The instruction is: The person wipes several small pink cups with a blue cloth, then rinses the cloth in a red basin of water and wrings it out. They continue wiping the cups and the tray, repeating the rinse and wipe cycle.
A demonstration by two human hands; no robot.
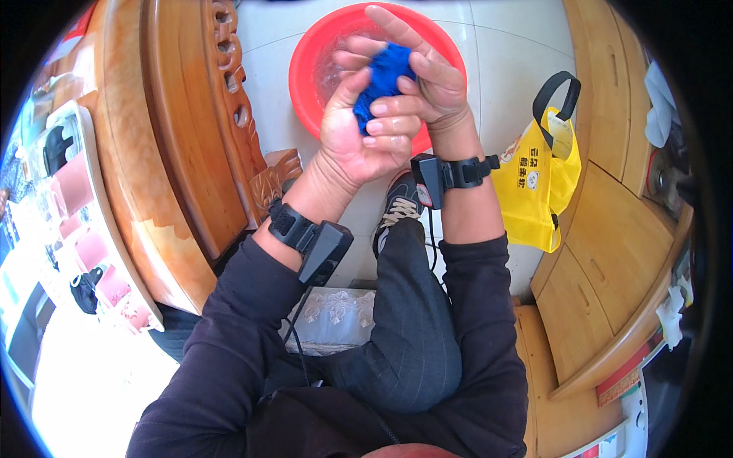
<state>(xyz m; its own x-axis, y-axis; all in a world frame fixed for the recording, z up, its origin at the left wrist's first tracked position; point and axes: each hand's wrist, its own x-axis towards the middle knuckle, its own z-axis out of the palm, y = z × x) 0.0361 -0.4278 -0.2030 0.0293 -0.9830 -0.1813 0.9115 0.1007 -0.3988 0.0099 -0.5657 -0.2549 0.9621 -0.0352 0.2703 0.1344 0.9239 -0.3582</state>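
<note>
A bunched blue cloth (385,80) lies between my two hands, above a red plastic basin (304,86) on the tiled floor. My left hand (372,126) has its fingers curled around the cloth's lower part. On the cloth's upper right side, my right hand (438,80) grips with its thumb and lower fingers while the index finger points up and away. Sudsy water (338,68) shows in the basin, partly hidden by the hands. Each wrist wears a black strap with a small black box.
To the left stands a carved wooden furniture piece (183,114), beside a tray of pink cups (86,189). A yellow bag (524,194) with black handles stands on the right by wooden drawers (607,246). My shoe (401,200) is just below the basin.
</note>
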